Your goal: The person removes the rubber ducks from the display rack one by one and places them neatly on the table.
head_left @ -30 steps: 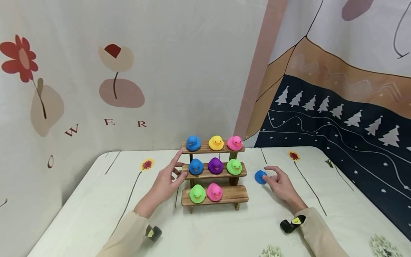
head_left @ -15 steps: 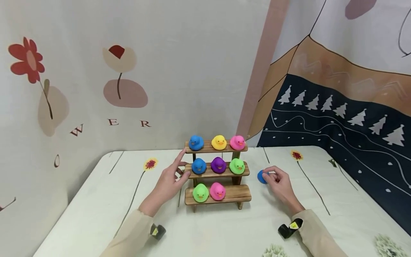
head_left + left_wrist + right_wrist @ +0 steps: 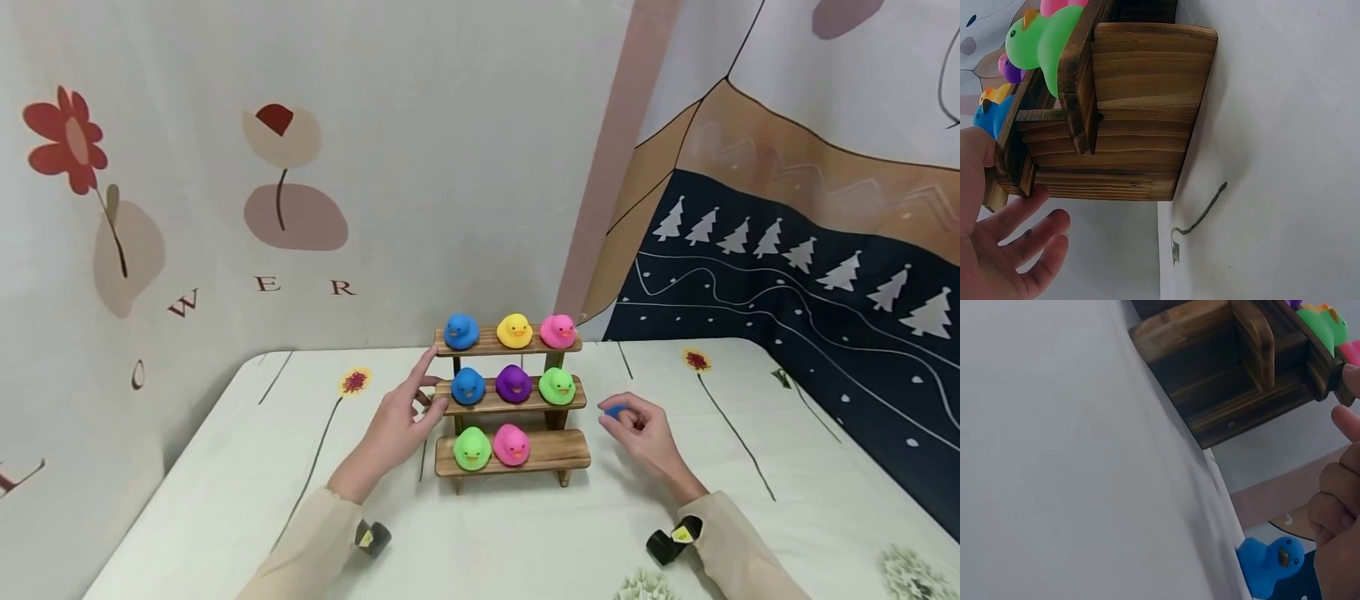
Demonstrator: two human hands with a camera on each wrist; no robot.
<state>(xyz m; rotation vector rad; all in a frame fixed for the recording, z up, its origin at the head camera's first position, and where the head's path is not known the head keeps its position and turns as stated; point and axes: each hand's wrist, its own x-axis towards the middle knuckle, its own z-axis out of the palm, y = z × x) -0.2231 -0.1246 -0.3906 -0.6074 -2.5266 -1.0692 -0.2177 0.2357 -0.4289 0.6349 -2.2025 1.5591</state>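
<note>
A three-tier wooden display stand point(image 3: 566, 451) stands on the table. My left hand point(image 3: 393, 429) grips its left end, thumb and a finger on either side of a shelf edge in the left wrist view. Top shelf: blue, yellow and pink rubber ducks. Middle shelf: blue, purple point(image 3: 513, 383) and green ones. On the bottom shelf sit a green duck point(image 3: 472, 449) and a pink duck point(image 3: 512, 445), with bare wood at right. Right of the stand, my right hand point(image 3: 643, 429) holds nothing, fingers bent, thumb and index apart. Beyond it a loose blue duck point(image 3: 1263, 562) rests on the table, mostly hidden in the head view.
White cloth point(image 3: 480, 542) with printed flowers covers the table. A pale printed curtain point(image 3: 420, 167) hangs close behind the stand, and a dark tree-patterned one point(image 3: 787, 292) borders the right side. Small black cameras point(image 3: 667, 543) sit on both wrists.
My right hand has shifted left toward the stand, its fingers bending more and covering most of the loose blue duck. The left hand keeps its place on the stand; the head view shifts slightly.
</note>
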